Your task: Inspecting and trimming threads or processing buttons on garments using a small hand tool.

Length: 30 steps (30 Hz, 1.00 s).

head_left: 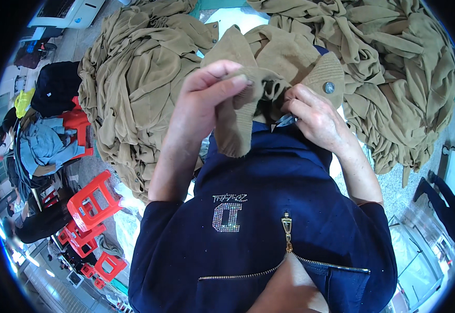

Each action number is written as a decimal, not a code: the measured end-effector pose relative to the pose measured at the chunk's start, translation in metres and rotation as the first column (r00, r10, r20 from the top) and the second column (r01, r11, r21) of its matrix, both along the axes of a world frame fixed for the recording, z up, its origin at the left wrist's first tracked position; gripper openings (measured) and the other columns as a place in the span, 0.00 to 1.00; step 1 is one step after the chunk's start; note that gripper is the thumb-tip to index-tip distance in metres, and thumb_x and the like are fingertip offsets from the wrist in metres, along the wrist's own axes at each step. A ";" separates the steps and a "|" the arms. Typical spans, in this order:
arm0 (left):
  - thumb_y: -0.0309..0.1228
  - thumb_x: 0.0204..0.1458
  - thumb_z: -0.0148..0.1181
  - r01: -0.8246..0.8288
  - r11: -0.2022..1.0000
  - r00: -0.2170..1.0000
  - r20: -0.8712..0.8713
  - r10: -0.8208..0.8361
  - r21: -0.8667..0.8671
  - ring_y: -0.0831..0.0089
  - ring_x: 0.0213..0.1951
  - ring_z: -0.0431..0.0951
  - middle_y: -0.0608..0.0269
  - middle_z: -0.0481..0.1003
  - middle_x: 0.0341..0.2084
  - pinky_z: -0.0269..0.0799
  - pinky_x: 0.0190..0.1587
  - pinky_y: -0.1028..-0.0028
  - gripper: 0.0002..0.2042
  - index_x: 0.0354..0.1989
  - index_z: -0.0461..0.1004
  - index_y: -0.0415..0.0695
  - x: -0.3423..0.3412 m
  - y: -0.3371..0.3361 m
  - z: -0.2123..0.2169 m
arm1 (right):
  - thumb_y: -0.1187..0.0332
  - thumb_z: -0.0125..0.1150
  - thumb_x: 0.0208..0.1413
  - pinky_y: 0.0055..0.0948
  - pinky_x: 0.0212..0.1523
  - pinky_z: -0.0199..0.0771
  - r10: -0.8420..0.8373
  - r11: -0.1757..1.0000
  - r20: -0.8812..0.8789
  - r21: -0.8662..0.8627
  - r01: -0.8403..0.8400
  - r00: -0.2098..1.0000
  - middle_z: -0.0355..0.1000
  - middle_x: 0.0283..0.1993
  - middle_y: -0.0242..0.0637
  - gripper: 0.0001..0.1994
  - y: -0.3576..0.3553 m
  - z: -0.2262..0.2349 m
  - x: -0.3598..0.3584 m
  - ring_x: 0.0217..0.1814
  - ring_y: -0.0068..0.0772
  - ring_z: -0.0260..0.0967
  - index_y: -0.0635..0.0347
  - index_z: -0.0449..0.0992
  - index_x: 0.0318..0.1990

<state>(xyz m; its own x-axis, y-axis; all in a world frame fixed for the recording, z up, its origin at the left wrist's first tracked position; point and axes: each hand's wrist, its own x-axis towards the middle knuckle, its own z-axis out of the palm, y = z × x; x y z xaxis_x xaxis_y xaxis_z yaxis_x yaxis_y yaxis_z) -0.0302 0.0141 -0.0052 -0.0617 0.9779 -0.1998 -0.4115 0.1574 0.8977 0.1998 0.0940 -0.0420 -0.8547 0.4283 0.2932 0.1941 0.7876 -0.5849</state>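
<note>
A tan knit garment (284, 55) with ribbed edges lies across my lap and the work surface in front of me. My left hand (209, 88) pinches its ribbed band (236, 122) between thumb and fingers, and the band's end hangs down. My right hand (316, 115) is closed around small pointed thread snips (286, 120), their tips showing below the fingers, close to the bunched fabric. Whether the right fingers also grip the cloth is hidden. A round metal button (329, 87) sits on a ribbed part of the garment, just beyond my right hand.
Large heaps of tan knitwear rise at the left (133, 78) and right (399, 78). Red plastic stools (94, 201) stand on the floor at the left, one piled with blue-grey cloth (47, 143). Another person's dark-clothed legs (449, 201) show at the far right.
</note>
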 end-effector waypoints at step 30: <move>0.23 0.57 0.56 -0.003 0.981 0.907 -0.413 0.085 0.195 0.87 0.30 0.66 0.74 0.69 0.25 0.62 0.33 0.85 0.04 0.39 0.73 0.36 0.024 0.001 0.013 | 0.81 0.63 0.33 0.26 0.23 0.71 -0.086 0.953 -0.493 0.212 0.215 0.866 0.71 0.32 0.36 0.14 -0.007 0.026 -0.035 0.27 0.30 0.72 0.64 0.75 0.33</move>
